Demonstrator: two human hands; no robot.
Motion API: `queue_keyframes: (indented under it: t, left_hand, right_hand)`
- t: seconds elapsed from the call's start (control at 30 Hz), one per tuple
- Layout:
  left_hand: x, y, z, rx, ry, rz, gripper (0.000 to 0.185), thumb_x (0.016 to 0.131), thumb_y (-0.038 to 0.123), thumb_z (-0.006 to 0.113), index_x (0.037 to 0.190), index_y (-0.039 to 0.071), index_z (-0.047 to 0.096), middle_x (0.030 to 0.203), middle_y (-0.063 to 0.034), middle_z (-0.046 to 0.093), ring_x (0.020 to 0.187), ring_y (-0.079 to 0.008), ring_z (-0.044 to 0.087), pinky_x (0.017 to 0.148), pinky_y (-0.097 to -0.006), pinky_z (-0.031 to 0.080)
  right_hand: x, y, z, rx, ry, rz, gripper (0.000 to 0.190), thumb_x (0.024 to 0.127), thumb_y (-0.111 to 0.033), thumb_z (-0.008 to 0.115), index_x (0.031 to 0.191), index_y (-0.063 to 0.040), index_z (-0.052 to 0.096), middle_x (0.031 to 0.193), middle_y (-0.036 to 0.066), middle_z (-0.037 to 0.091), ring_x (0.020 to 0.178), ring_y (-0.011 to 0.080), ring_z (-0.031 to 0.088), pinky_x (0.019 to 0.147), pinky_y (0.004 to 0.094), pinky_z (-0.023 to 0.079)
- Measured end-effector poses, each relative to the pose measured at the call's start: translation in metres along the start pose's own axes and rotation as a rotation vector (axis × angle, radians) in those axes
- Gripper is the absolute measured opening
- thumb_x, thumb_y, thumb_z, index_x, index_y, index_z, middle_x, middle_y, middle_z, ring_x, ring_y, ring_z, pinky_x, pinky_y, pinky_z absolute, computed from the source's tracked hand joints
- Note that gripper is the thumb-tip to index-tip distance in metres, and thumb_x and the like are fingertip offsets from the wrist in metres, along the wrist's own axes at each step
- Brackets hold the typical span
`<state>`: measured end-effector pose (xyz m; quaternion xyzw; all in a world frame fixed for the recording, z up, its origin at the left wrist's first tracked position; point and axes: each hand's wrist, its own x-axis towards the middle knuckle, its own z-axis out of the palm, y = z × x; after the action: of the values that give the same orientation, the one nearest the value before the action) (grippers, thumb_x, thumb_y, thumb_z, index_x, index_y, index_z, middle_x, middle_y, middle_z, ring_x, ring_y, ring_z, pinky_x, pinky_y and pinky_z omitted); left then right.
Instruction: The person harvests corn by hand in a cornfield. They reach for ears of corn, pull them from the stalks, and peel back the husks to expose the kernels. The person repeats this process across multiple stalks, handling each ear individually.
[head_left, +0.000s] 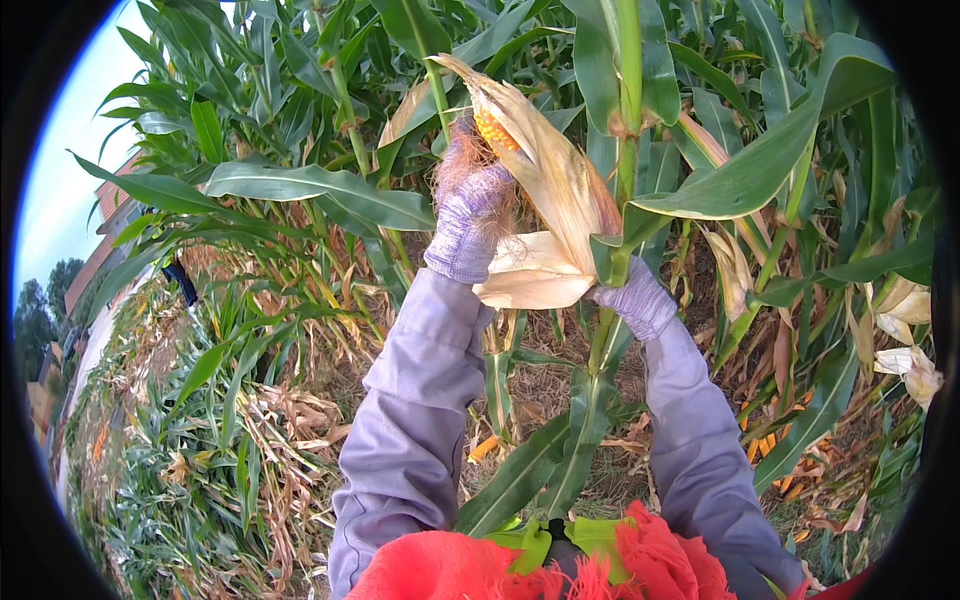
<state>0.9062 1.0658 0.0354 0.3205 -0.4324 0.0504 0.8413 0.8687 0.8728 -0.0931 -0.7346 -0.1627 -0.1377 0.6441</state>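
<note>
An ear of corn (496, 132) with dry tan husk (559, 180) stands tilted on a green stalk (628, 82). Orange kernels show near its tip, where the husk is parted, and one husk leaf is peeled down toward me. My left hand (474, 199), in a knitted glove, is closed on brown corn silk beside the ear's left side; whether it also grips husk is hidden. At the base of the ear my gloved right hand (636, 298) is closed around the stalk and ear base, its fingers partly hidden behind husk and leaf.
Tall corn plants with broad green leaves (322, 187) surround the ear. A single husked cob (484, 448) lies on the ground below, and several more cobs (765, 444) lie at the right. Cut stalks (195, 480) cover the left. Part of a person (178, 279) shows at far left.
</note>
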Motion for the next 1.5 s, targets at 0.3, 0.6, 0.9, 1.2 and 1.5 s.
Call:
queue_keyframes:
  t: [0.3, 0.6, 0.9, 1.2, 1.5]
  left_hand:
    - [0.008, -0.006, 0.021, 0.271, 0.069, 0.017, 0.048, 0.067, 0.007, 0.069, 0.107, 0.005, 0.043, 0.098, -0.0047, 0.054, 0.086, -0.0148, 0.054, 0.075, -0.0275, 0.045]
    - [0.018, 0.001, 0.051, 0.525, 0.346, -0.002, 0.055, 0.058, 0.011, 0.077, 0.102, 0.001, 0.046, 0.088, -0.0058, 0.057, 0.075, -0.0138, 0.056, 0.067, -0.0247, 0.046]
    - [0.022, -0.01, 0.011, 0.308, 0.343, 0.159, 0.043, 0.071, 0.004, 0.066, 0.108, 0.0, 0.043, 0.096, -0.0078, 0.056, 0.078, -0.0153, 0.056, 0.068, -0.0268, 0.048]
    - [0.031, -0.026, -0.008, 0.4, 0.232, 0.231, 0.035, 0.074, 0.008, 0.065, 0.106, 0.001, 0.05, 0.095, -0.006, 0.057, 0.076, -0.015, 0.056, 0.068, -0.0266, 0.047]
    - [0.043, -0.038, -0.023, 0.185, 0.359, -0.014, 0.04, 0.092, 0.031, 0.034, 0.122, 0.005, 0.042, 0.116, -0.0101, 0.05, 0.103, -0.0225, 0.049, 0.087, -0.0328, 0.041]
  right_hand:
    - [-0.002, 0.006, -0.004, -0.031, 0.052, -0.028, 0.038, 0.065, -0.004, 0.069, 0.101, -0.004, 0.055, 0.088, 0.004, 0.06, 0.076, 0.0134, 0.055, 0.07, 0.0281, 0.045]
    - [-0.009, -0.006, 0.004, -0.05, 0.045, 0.03, 0.045, 0.065, -0.006, 0.072, 0.105, -0.003, 0.051, 0.093, 0.004, 0.06, 0.083, 0.0136, 0.056, 0.074, 0.0273, 0.046]
    - [0.014, -0.015, 0.001, 0.057, -0.107, -0.015, 0.053, 0.062, -0.014, 0.078, 0.105, -0.002, 0.05, 0.093, 0.005, 0.059, 0.082, 0.0128, 0.055, 0.074, 0.0263, 0.047]
    - [0.009, -0.034, 0.002, 0.102, -0.193, 0.015, 0.059, 0.06, -0.015, 0.078, 0.111, -0.002, 0.05, 0.1, 0.002, 0.057, 0.09, 0.0128, 0.052, 0.08, 0.0265, 0.042]
    - [0.004, -0.019, 0.005, 0.23, -0.096, -0.03, 0.036, 0.068, -0.014, 0.072, 0.098, -0.001, 0.056, 0.087, 0.004, 0.06, 0.079, 0.0106, 0.056, 0.071, 0.0249, 0.046]
